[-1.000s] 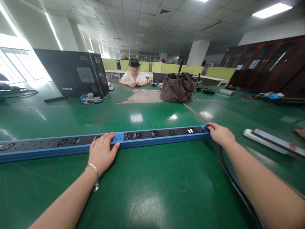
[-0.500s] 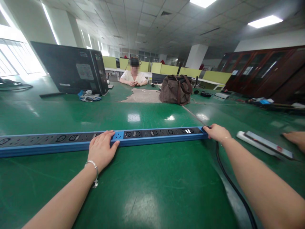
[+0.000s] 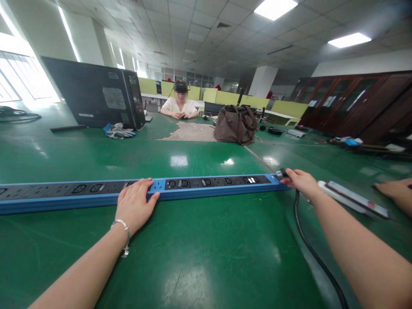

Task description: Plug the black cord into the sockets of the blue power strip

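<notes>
A long blue power strip (image 3: 212, 193) with black sockets lies across the green table. My left hand (image 3: 137, 201) rests on it beside the bright blue socket, fingers over its top and thumb on the front edge, so the hand grips the strip. At the strip's right end, my right hand (image 3: 299, 182) pinches a black plug (image 3: 282, 172) just above the end. Metal prongs show between plug and strip. A thick black cable (image 3: 309, 244) hangs down from below my right hand and curves towards the lower right.
A black computer case (image 3: 96, 92) and gloves (image 3: 119, 131) stand back left. Behind is a brown bag (image 3: 234, 124); a person (image 3: 179, 105) sits beyond. A white power strip (image 3: 354, 199) lies at right, near another person's hand (image 3: 394, 191).
My right hand has shifted slightly right, and the black plug with its prongs now shows at the strip's end. My left hand stays on the strip.
</notes>
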A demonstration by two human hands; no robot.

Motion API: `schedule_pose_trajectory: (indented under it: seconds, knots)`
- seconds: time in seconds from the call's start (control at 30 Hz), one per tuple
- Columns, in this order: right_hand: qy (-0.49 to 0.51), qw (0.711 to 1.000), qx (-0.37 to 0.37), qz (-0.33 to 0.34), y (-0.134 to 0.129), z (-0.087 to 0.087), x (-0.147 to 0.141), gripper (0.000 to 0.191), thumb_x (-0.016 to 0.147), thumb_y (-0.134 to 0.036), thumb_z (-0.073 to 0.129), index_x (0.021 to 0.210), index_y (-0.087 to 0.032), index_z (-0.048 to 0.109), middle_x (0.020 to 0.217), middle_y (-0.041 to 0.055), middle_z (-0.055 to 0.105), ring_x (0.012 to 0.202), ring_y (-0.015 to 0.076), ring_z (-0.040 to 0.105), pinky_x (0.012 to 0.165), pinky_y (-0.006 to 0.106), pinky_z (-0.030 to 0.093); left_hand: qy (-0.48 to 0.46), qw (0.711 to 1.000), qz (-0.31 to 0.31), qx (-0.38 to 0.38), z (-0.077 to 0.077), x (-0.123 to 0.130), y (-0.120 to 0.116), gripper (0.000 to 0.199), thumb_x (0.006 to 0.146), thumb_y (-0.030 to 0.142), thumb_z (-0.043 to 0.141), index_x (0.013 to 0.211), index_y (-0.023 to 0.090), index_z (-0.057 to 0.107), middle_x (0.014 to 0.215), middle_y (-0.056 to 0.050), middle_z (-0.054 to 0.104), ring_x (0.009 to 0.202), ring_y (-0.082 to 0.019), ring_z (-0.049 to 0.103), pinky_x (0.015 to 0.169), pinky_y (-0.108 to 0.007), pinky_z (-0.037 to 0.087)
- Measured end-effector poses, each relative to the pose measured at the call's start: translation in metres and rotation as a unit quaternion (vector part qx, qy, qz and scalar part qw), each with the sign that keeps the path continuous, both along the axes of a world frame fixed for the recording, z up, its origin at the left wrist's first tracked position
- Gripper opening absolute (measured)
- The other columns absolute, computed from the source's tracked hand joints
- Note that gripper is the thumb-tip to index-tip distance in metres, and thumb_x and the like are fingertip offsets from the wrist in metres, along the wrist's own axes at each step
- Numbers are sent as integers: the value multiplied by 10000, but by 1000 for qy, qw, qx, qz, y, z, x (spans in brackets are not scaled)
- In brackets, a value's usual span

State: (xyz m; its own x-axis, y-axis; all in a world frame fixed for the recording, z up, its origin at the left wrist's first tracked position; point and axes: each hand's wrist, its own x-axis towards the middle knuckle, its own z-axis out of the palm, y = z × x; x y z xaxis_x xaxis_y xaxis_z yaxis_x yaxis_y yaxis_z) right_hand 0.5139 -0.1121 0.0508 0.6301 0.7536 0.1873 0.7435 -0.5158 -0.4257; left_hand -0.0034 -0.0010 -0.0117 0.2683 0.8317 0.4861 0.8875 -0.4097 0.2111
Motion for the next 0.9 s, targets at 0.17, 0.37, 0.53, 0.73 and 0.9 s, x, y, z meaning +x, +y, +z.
schedule_pose_trajectory:
  seconds: [0.17, 0.37, 0.53, 0.73, 0.9]
  knots:
    - [-6, 998, -54, -40, 10, 18, -28, 385, 857, -441, 364, 937, -162, 617, 694, 62, 671, 574, 186, 615, 559, 289, 460, 10, 1000, 7, -9, 1, 0, 0, 445, 856, 434, 358, 1176, 184, 540, 1261, -88, 575, 1195, -244, 485, 1030, -420, 297]
    - [-128, 983, -125, 40, 24, 17, -48, 325, 834, -406, 414, 974, -208, 630, 896, 67, 686, 820, 204, 617, 686, 269, 436, 3, 1000, 3, -7, 1, 0, 1, 437, 849, 431, 369, 1159, 178, 546, 1253, -86, 584, 1195, -244, 488, 1029, -418, 301]
    - [-154, 975, -156, 39, 28, 14, -55, 327, 846, -408, 379, 981, -228, 615, 882, 68, 682, 793, 205, 616, 652, 274, 423, 3, 1000, -2, 1, 1, 0, 0, 426, 851, 420, 372, 1165, 187, 543, 1248, -96, 585, 1185, -246, 496, 1018, -429, 316]
    - [-166, 969, -176, 45, 29, 13, -52, 308, 850, -413, 370, 960, -246, 605, 844, 63, 676, 765, 205, 619, 627, 282, 417, 0, 1000, -2, -1, 1, 0, -1, 438, 852, 431, 366, 1162, 181, 548, 1250, -97, 582, 1192, -250, 490, 1018, -432, 314]
    - [-171, 968, -182, 32, 28, 4, -58, 325, 861, -419, 346, 1018, -251, 576, 855, 76, 678, 772, 225, 629, 631, 305, 421, 0, 1000, -4, 1, 0, -1, 0, 440, 849, 432, 368, 1164, 183, 548, 1248, -99, 584, 1190, -251, 491, 1017, -434, 313]
